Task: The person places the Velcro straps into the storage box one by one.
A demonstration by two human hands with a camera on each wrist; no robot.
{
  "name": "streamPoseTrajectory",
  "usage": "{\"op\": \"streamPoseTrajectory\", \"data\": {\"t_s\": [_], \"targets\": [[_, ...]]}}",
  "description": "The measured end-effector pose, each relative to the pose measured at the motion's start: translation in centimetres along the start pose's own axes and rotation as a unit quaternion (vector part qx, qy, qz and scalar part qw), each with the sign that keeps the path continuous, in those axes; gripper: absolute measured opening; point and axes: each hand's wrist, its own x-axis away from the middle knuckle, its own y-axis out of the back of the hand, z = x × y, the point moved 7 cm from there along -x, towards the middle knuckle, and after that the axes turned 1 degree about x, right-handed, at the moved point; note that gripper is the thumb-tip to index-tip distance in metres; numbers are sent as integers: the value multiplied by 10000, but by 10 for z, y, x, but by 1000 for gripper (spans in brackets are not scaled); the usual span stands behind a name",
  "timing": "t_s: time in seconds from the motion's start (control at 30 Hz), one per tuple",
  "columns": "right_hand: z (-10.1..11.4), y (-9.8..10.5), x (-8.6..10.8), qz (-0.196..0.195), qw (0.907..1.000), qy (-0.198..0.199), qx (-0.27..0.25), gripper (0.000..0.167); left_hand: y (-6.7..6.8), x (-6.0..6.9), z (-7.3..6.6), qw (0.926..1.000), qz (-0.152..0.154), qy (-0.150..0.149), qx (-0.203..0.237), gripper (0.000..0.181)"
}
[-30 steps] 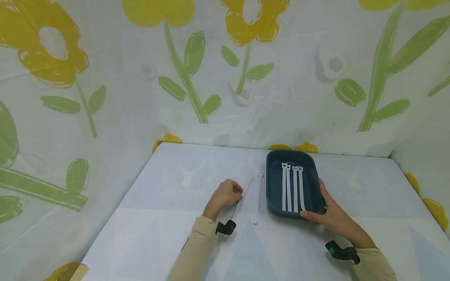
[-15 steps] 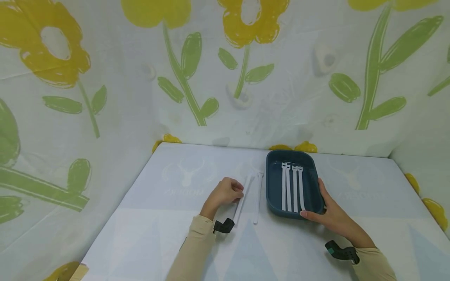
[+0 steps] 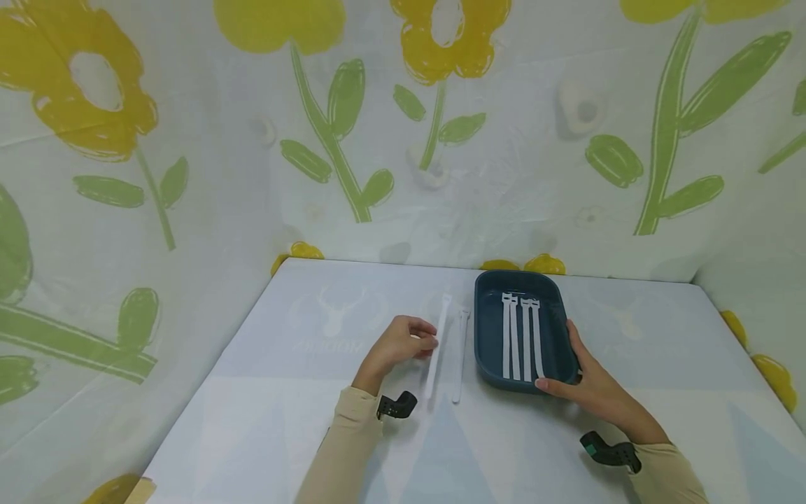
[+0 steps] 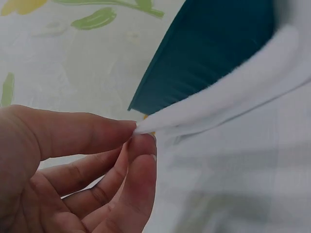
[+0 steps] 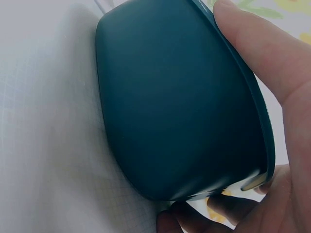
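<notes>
My left hand [image 3: 398, 346] pinches a white hook-and-loop cable tie [image 3: 441, 322] between thumb and fingertips. In the left wrist view the fuzzy tie [image 4: 218, 104] stretches away from the fingertips to the upper right. A second white cable tie [image 3: 461, 353] lies on the table between that hand and the dark teal tray [image 3: 557, 353]. Inside the tray several white ties [image 3: 526, 343] lie side by side lengthwise. With my right hand [image 3: 598, 392] I grip the tray's near right corner. The right wrist view shows the thumb at the rim and fingers around the outer wall [image 5: 180, 97].
A pale printed cloth covers the table [image 3: 264, 427]. Behind it and at the sides hangs a white curtain [image 3: 504, 203] with yellow flowers and green leaves. Each wrist carries a black camera mount [image 3: 398, 404].
The cable tie at my left hand has come up off the table, and it now points more straight away from me. My right hand and the tray have stayed in place.
</notes>
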Motion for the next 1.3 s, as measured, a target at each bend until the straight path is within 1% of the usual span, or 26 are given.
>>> {"op": "streamPoseTrajectory", "data": {"t_s": [0.23, 0.33, 0.53, 0.83, 1.13, 1.3], "targets": [[-2, -1, -1, -6, 10000, -61, 60, 130, -2, -4, -4, 9988, 37, 0, 485, 30], [-2, -1, -1, -19, 10000, -52, 72, 129, -2, -6, -8, 9981, 34, -12, 617, 30], [-2, -1, -2, -15, 10000, -37, 34, 129, -2, -8, -13, 9974, 4, -47, 721, 28], [-1, 0, -1, -9, 10000, -61, 19, 130, -4, -12, -25, 9955, -13, -9, 948, 27], [0, 2, -1, 12, 10000, -65, 62, 129, -8, -18, -35, 9946, 4, -113, 1032, 34], [0, 3, -1, 12, 10000, -50, 56, 129, -12, -25, -42, 9937, 37, -217, 1100, 31]]}}
